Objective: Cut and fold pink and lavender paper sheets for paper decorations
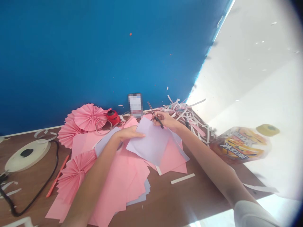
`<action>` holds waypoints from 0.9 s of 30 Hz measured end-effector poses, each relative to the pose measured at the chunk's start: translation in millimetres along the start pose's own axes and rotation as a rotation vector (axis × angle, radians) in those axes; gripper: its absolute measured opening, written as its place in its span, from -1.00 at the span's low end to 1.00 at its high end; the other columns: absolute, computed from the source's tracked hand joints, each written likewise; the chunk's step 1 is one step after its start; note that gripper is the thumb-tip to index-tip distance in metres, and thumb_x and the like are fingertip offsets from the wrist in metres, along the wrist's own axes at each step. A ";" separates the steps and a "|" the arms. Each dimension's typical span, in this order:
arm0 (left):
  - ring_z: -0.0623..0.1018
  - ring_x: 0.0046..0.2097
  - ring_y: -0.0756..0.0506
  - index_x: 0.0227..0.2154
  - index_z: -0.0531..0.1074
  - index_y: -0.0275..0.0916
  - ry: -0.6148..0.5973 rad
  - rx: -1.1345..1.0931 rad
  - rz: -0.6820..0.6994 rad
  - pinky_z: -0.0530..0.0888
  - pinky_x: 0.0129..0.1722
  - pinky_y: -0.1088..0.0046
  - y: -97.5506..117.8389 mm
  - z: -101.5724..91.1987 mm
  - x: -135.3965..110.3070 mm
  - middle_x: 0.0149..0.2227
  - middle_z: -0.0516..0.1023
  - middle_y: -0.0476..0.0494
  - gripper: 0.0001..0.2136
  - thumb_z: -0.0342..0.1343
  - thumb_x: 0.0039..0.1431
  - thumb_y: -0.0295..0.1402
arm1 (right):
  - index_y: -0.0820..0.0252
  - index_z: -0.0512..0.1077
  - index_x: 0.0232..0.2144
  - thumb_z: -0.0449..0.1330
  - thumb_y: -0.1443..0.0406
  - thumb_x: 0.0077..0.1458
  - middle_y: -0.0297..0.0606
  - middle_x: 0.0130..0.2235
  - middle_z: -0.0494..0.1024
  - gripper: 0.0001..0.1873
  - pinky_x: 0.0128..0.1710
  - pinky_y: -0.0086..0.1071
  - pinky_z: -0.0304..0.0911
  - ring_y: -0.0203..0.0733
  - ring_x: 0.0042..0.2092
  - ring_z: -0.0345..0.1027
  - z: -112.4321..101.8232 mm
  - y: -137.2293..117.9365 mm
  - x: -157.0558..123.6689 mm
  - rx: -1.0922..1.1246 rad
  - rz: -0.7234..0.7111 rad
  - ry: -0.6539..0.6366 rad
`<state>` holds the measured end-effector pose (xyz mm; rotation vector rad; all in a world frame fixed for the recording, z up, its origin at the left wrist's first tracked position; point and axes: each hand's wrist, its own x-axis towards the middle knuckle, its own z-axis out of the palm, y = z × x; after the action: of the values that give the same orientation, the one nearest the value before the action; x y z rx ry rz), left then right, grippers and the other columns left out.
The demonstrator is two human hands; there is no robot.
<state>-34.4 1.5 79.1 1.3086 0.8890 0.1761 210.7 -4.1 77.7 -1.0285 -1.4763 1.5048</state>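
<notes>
Item: plastic-wrapped packet (240,145) with yellow cap, lying at right of frame, contents unclear. Left hand (127,134) is resting flat, fingers together, on a lilac paper sheet (149,142) at centre. Right hand (165,121) is clamping black scissors (155,115) at the sheet's upper edge. Pink paper sheets (123,186) and pleated pink paper fans (88,116) are lying on the worktop (161,201) around it.

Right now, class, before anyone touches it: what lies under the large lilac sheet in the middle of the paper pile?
Pink paper sheets show past the lilac paper sheet's lower edges, on a brown table. Directly beneath the sheet, everything is covered, so what lies there cannot be seen.
</notes>
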 end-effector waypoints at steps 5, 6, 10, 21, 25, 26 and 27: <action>0.59 -0.18 -0.23 -0.21 0.50 -0.35 0.075 0.022 0.007 0.50 -0.21 0.28 -7.8 -4.8 7.6 -0.16 0.59 -0.32 -0.54 0.35 -0.16 -0.17 | 0.13 0.35 -0.30 0.33 0.32 -0.26 -0.40 -0.43 0.45 -0.61 -0.41 -0.46 0.14 -0.31 -0.38 0.31 -3.2 3.6 2.7 0.034 -0.030 0.079; 0.59 -0.17 -0.25 -0.20 0.50 -0.35 0.100 0.012 0.008 0.51 -0.20 0.27 -9.5 -7.0 8.5 -0.16 0.59 -0.33 -0.53 0.36 -0.18 -0.17 | 0.14 0.36 -0.29 0.34 0.30 -0.25 -0.39 -0.42 0.46 -0.62 -0.42 -0.46 0.13 -0.31 -0.38 0.30 -5.0 3.6 2.9 0.024 -0.030 0.087; 0.58 -0.14 -0.25 -0.09 0.47 -0.29 0.284 -0.095 0.084 0.49 -0.12 0.21 -16.0 -17.3 9.4 -0.13 0.59 -0.31 -0.43 0.38 -0.23 -0.18 | 0.16 0.42 -0.31 0.34 0.24 -0.21 -0.35 -0.36 0.48 -0.67 -0.38 -0.44 0.13 -0.31 -0.34 0.30 -18.5 -2.6 -0.6 -0.031 -0.028 0.067; 0.59 -0.17 -0.27 -0.05 0.47 -0.29 0.313 -0.153 0.140 0.49 -0.12 0.21 -17.7 -29.2 2.7 -0.18 0.60 -0.32 -0.38 0.41 -0.27 -0.22 | 0.17 0.42 -0.28 0.38 0.31 -0.28 -0.34 -0.39 0.51 -0.59 -0.34 -0.40 0.24 -0.28 -0.35 0.36 -33.6 -0.7 -2.1 -0.106 0.067 0.134; 0.61 -0.26 -0.24 -0.08 0.48 -0.28 0.298 -0.093 0.088 0.51 -0.20 0.24 -16.7 -28.6 1.7 -0.21 0.61 -0.30 -0.43 0.39 -0.24 -0.20 | 0.22 0.42 -0.38 0.37 0.33 -0.27 -0.31 -0.42 0.53 -0.68 -0.39 -0.42 0.23 -0.28 -0.38 0.37 -26.5 -0.3 0.5 -0.104 0.058 0.102; 0.61 -0.26 -0.23 -0.11 0.50 -0.29 0.289 -0.074 0.075 0.52 -0.22 0.25 -16.7 -29.0 1.4 -0.21 0.61 -0.30 -0.46 0.39 -0.23 -0.20 | 0.22 0.42 -0.37 0.37 0.32 -0.27 -0.29 -0.42 0.54 -0.67 -0.39 -0.41 0.23 -0.27 -0.38 0.38 -26.1 -0.3 0.7 -0.100 0.062 0.103; 0.61 -0.26 -0.23 -0.15 0.51 -0.29 0.273 -0.054 0.061 0.52 -0.24 0.27 -16.7 -29.6 1.1 -0.22 0.61 -0.30 -0.49 0.39 -0.23 -0.20 | 0.22 0.42 -0.35 0.38 0.32 -0.28 -0.27 -0.42 0.55 -0.65 -0.39 -0.41 0.23 -0.25 -0.38 0.39 -26.1 0.1 0.8 -0.091 0.064 0.108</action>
<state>-58.9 19.6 64.0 1.2804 1.0668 0.4317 234.6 6.3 77.6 -1.2029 -1.4591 1.4140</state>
